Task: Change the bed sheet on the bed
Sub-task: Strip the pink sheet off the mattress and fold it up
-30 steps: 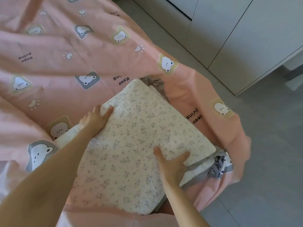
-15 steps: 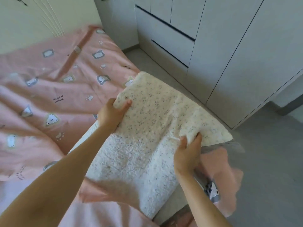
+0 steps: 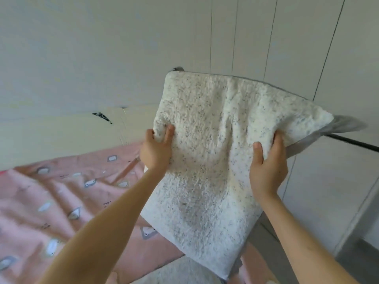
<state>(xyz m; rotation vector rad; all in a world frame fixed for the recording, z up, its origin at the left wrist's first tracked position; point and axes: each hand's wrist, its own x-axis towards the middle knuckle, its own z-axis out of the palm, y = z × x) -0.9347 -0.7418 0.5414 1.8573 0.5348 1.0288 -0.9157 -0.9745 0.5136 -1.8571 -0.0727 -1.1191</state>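
- The pink sheet point(image 3: 41, 201), printed with small bear patches, lies rumpled over the bed, below and left of the blanket, and runs on under its lower edge.
- A cream headboard point(image 3: 61, 136) bearing a dark mark stands left of the blanket, behind the sheet, with the pale wall point(image 3: 82, 48) above it.
- The left hand point(image 3: 155, 152) grips the blanket's left edge: the thumb presses on the near face and the fingers curl round behind.
- The blanket point(image 3: 215, 171), white, fleecy and speckled grey, is folded thick and held up in the air, tilted, clear of the sheet; a grey layer shows along its top and right edges.
- The right hand point(image 3: 266, 169) pinches the blanket's right edge, fabric bunched between thumb and fingers.
- Pale wardrobe doors point(image 3: 348, 58) stand behind and right of the blanket.
- Grey floor point(image 3: 359, 261) shows below its right side.
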